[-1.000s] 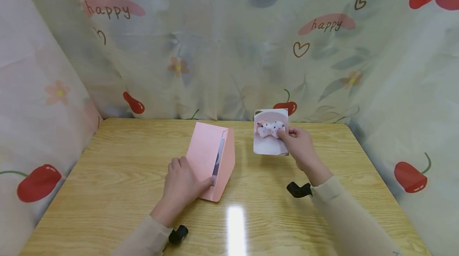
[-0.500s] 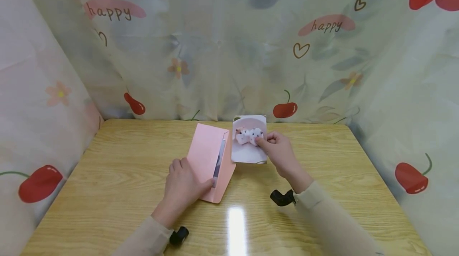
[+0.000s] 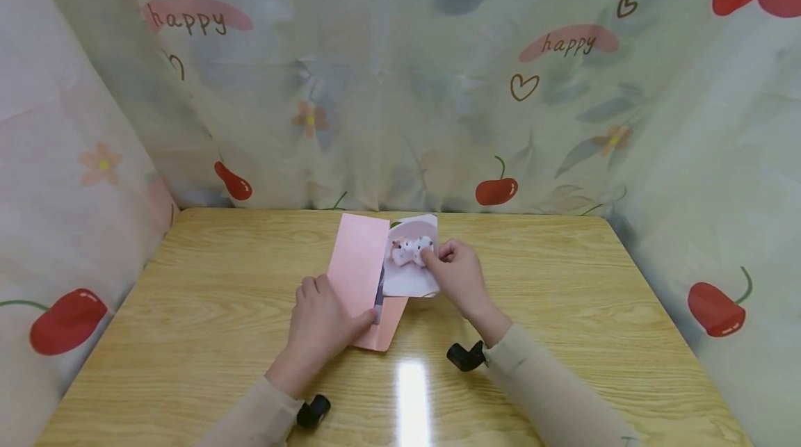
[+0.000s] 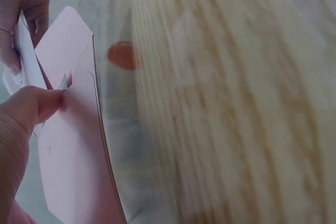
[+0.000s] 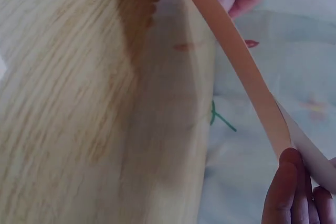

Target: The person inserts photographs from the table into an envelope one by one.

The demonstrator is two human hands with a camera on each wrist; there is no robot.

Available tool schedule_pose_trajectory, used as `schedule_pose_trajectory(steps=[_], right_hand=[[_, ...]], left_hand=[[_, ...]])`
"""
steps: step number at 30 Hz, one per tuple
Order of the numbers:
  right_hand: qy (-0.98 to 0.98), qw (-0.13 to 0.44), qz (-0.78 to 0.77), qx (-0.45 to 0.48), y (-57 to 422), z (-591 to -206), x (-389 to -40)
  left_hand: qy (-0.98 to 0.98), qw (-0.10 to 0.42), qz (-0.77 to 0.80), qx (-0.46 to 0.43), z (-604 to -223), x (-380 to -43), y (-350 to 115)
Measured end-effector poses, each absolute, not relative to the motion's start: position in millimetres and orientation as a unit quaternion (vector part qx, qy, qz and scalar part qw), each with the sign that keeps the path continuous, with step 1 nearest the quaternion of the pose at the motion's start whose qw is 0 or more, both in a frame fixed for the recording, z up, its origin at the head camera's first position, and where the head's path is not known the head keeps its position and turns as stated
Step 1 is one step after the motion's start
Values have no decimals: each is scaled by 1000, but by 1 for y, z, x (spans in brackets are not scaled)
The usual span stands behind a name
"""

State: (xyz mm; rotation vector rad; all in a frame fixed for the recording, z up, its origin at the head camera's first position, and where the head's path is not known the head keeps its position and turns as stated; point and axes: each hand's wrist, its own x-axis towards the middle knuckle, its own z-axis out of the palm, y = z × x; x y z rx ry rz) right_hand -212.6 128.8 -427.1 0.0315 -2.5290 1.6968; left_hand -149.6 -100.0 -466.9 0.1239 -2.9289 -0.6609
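My left hand (image 3: pixel 322 325) grips a pink envelope (image 3: pixel 358 252) above the table, thumb at the edge of its opening. A grey printed strip, like another photo (image 3: pixel 378 297), shows inside that opening. My right hand (image 3: pixel 459 277) pinches the right side of a photo (image 3: pixel 407 281) of two small white-and-brown animals. The photo's left edge sits right at the envelope's opening, overlapping the flap behind it. In the left wrist view the thumb (image 4: pixel 44 103) presses the envelope (image 4: pixel 79 150) near the photo (image 4: pixel 31 56). The right wrist view shows the envelope edge-on (image 5: pixel 244 69) beside the photo (image 5: pixel 312 156).
A light wood table (image 3: pixel 206 308) lies beneath both hands. A curtain (image 3: pixel 382 120) printed with cherries and lettering encloses the back and both sides. Black wrist-worn devices (image 3: pixel 466 356) stick out by each sleeve.
My right hand has brought the photo leftward and slightly down, from apart on the right to the envelope's opening. The left hand and envelope have hardly moved.
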Motion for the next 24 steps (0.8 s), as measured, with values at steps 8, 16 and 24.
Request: schedule_pose_trajectory(steps=[8,16,24], right_hand=[[-854,46,518,23,122,-434,-207],[-861,6,504,61,114,-433,-200],[-870,-40,486,72,113,-434,-200]], left_hand=[[-970,76,-230,30,-466,-150,-101],[-973,70,-218,30,-464,-152,-101],[-974,63,-217,36,-464,-151,-102]])
